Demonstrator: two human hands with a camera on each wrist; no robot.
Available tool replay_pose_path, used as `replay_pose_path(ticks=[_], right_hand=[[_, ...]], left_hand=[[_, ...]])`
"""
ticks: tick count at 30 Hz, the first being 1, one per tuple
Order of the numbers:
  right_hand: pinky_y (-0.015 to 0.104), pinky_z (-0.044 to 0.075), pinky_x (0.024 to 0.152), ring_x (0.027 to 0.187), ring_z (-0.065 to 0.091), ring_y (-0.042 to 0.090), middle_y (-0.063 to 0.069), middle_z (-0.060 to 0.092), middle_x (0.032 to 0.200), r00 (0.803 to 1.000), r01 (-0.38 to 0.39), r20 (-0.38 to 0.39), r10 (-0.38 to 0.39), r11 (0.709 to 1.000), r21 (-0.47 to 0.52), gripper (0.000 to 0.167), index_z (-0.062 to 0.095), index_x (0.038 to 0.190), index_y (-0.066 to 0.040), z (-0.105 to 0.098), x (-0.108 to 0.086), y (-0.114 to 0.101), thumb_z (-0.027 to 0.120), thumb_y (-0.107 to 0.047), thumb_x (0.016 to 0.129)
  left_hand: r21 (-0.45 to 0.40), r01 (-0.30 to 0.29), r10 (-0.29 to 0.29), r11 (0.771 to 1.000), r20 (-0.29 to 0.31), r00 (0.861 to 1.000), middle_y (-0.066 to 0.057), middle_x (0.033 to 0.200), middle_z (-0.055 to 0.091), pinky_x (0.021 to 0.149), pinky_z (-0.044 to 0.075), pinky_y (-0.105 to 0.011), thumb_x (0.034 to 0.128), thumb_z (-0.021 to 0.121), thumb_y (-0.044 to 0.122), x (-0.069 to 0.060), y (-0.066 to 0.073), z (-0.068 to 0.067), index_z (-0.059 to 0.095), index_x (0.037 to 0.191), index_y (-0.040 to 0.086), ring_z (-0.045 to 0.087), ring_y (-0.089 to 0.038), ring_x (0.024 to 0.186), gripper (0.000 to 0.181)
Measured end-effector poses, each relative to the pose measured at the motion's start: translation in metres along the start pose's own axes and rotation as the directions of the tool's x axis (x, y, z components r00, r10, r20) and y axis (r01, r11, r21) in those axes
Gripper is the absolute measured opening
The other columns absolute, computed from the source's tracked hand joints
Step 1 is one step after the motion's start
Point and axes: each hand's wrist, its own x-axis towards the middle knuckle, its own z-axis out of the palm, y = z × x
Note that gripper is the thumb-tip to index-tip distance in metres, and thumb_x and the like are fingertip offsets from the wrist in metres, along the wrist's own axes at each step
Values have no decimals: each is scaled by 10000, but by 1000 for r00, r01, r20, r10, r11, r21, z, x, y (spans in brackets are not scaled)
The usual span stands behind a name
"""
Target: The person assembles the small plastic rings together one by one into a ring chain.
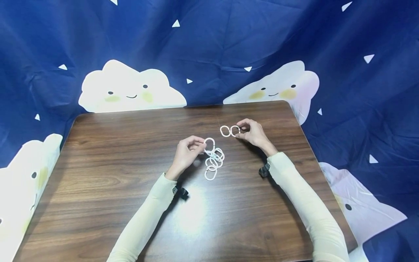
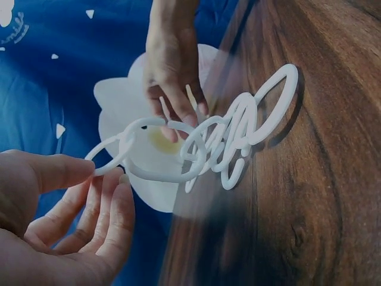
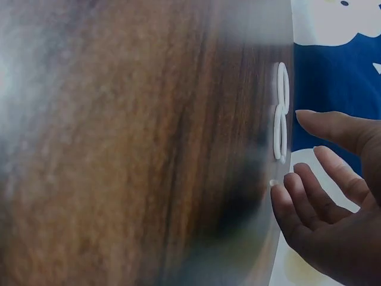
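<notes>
My left hand [image 1: 187,152] pinches a white plastic chain link [image 2: 106,156] between thumb and fingertip. From it hangs a chain of several more white links [image 2: 238,122], a larger loop nearest the fingers and the others bunched together over the table. Further right and toward the back, two white links [image 3: 281,110] lie side by side on the wood, touching or joined; I cannot tell which. Beside their right end is my right hand [image 1: 253,134]. Its fingers [image 3: 303,196] are spread and loosely bent, and the right wrist view shows them apart from the links.
The brown wooden table [image 1: 131,203] carries a bright glare patch near its front middle. Behind and beside it hangs a blue cloth [image 1: 209,47] with smiling clouds. A small black wrist device [image 1: 182,193] sits under the left forearm, another [image 1: 263,171] under the right.
</notes>
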Motion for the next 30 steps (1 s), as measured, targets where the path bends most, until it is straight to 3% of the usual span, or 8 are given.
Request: replay_pose_path(ticks=[10,17,24,27,30], right_hand=[[459,547,1080,1172,675,349,200,719,1252,999,-40,19,41,998,-48,573,676,1276,-34,5,8,4,927,-119,768],[464,536,1067,1144,670,354,212,710,1231,1000,1,24,2,994,-110,581,678,1272,-12,7,14,2,927,-144,764],[445,519,1019,1101,643,336,197,684,1170,999,25,47,-17,982,-189,554,692,1263,-10,7,18,1,913,-182,786],[440,513,981,1077,631,340,202,676,1135,998,37,65,-24,976,-216,529,706,1244,-2,7,20,-1,909,-184,790],[413,509,940,1046,632,330,203,687,1094,996,43,80,-24,971,-235,506,722,1217,1,6,22,-3,910,-183,786]], left_hand=[[5,8,-8,1000,0,1000,-328,1019,740,816,671,-479,946,736,28,-2,1,0,705,1118,-87,717,-556,907,209],[-6,8,-8,1000,7,1000,-371,1045,720,782,683,-392,950,731,27,-3,2,-1,695,1131,-104,717,-555,907,226],[7,5,-5,1000,5,1000,-337,1028,736,740,679,-291,948,735,36,-2,3,-1,705,1126,-84,726,-537,900,216],[-2,9,-9,1000,1,1000,-330,1021,740,750,682,-314,946,736,27,-3,3,-1,706,1121,-86,723,-543,899,210],[0,17,-17,1000,-1,1000,-319,1015,745,785,682,-409,942,740,23,-4,2,-1,710,1110,-79,742,-501,878,199]])
